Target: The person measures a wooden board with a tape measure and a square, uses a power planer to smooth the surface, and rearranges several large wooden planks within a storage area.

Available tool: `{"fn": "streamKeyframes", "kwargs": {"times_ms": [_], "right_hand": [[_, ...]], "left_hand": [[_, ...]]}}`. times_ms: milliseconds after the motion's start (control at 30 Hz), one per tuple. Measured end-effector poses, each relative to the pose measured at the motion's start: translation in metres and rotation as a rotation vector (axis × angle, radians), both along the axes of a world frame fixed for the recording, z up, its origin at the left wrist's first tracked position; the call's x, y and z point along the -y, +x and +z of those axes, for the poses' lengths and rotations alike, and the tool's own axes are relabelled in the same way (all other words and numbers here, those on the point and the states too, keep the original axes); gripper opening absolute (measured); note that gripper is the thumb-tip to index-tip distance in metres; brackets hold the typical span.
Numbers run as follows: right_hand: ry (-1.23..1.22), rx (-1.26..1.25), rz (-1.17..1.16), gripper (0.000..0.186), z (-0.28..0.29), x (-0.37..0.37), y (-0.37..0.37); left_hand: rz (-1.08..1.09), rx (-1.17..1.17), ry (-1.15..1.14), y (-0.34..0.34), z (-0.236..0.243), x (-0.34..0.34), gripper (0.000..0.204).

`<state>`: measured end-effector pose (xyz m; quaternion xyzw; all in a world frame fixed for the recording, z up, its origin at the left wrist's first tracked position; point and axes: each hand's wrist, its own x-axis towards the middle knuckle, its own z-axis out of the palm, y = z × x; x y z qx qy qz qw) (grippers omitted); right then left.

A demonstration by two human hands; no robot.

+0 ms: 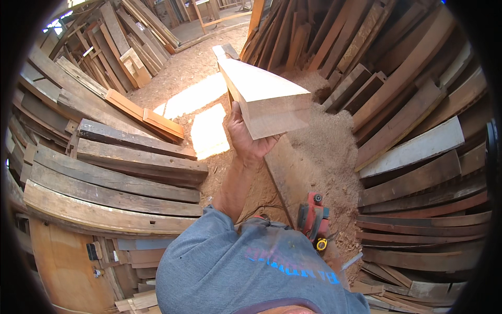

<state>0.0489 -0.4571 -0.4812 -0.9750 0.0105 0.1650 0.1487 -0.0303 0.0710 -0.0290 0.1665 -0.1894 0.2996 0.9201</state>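
My left hand (pixel 250 135) is raised in front of me, wrapped round the near end of a thick wooden beam (pixel 280 112). The thumb lies along the beam's left side and the fingers curl under its lower edge. The beam points away from me; its top face is bright with sunlight, and its pale end faces me. My right hand does not show. Below and to the right of the beam, a red and black power tool, likely a hand planer (pixel 315 217), sits on a plank (pixel 289 170). A yellow and black tape measure (pixel 321 244) is beside it.
Stacked old timbers (pixel 136 165) line the left side. More boards (pixel 413 146) are piled along the right, and others lean upright (pixel 298 34) at the back. Wood shavings (pixel 334 149) cover the floor. An orange-brown board (pixel 157 121) lies on the left stack.
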Motion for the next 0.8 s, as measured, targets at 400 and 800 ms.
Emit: {"fn": "streamKeyframes", "kwargs": {"times_ms": [400, 800], "right_hand": [[-0.006, -0.078, -0.131, 0.053, 0.015, 0.016, -0.005], [-0.002, -0.095, -0.220, 0.049, 0.019, 0.039, -0.017]], "left_hand": [[-0.031, 0.002, -0.052, 0.019, 0.001, 0.004, 0.072], [0.054, -0.101, 0.024, 0.024, 0.002, 0.009, 0.072]]}}
